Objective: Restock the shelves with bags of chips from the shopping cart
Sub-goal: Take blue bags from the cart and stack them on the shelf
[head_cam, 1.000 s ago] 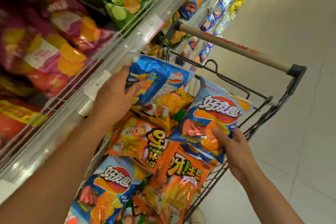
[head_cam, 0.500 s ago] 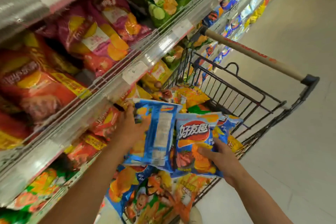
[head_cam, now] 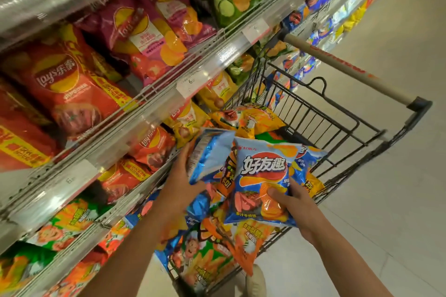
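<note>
We have one blue chip bag in each hand, both lifted clear above the shopping cart (head_cam: 325, 113), and the step in hand looks to be carrying them across to the shelves (head_cam: 169, 94) on our left. To do it well, we judge that we should pick the row that matches these blue bags before we commit; the shelf faces nearest us show red, magenta and green bags, and blue packs appear only farther down the aisle, so the right slot may not be within reach here. We should also keep the hold light, since these air-filled packs crush easily, and slide each bag in upright, label outward, over the clear shelf lip rather than forcing it through.

Our left hand (head_cam: 179, 184) grips the left blue bag (head_cam: 210, 154) from the side, the bag's back panel turned toward us; the thumb lies across its lower edge, and the other fingers are hidden behind the foil, so we cannot tell how far they curl. Our right hand (head_cam: 293, 202) pinches the right blue bag (head_cam: 260, 176) at its lower right corner, thumb (head_cam: 274, 192) pressed on the front, the rest tucked behind it. More orange and blue bags (head_cam: 217, 243) lie piled in the cart beneath both hands
</note>
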`<state>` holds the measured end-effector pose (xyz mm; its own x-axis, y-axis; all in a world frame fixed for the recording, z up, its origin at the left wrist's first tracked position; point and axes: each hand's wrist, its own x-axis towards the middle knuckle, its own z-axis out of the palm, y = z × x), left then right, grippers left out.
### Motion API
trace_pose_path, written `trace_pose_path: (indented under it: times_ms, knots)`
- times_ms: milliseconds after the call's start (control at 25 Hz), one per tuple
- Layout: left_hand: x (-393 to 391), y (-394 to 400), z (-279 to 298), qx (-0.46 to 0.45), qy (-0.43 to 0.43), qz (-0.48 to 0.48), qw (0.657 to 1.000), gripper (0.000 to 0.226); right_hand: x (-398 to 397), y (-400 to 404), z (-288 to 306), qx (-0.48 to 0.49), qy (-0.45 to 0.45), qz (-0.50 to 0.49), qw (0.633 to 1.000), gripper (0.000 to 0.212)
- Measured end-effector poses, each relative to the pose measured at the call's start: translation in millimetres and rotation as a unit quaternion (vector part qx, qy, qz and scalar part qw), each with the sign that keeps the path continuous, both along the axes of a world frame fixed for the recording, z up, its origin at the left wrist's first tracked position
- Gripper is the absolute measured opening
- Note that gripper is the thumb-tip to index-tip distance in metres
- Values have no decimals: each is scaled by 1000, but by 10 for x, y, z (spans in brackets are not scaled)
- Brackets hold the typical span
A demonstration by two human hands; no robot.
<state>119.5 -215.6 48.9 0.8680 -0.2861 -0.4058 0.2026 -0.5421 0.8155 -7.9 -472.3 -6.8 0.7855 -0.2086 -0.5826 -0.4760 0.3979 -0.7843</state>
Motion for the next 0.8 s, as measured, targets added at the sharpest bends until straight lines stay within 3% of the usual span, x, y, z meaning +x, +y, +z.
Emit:
trace_pose_path:
  times_ms: [80,160,280,360,480,560,680,800]
  knots:
    - [42,213,90,-156,148,4,977,85,-21,-66,44,20,-20,23,999,40]
    - [-9,318,39,-176,203,14,963,73,-15,-92,52,16,-30,50,998,40]
    - [-170,308,-179,-75,187,93,975,66,8,-22,7,-43,-16,80,996,46]
    - [-260,292,-285,-22,181,101,978,90,-1,40,-48,-45,-10,73,996,54]
    - [-335,310,-382,-34,140,98,985,115,-10,143,-108,-12,-8,63,998,63]
    - [-384,317,-404,-36,117,118,985,107,10,193,-140,6,7,40,999,61]
    - [-465,421,-358,-33,123,177,976,76,34,213,-132,-1,4,45,999,61]
    - [-670,670,-235,-109,148,145,972,68,16,210,-14,-31,-12,88,996,70]
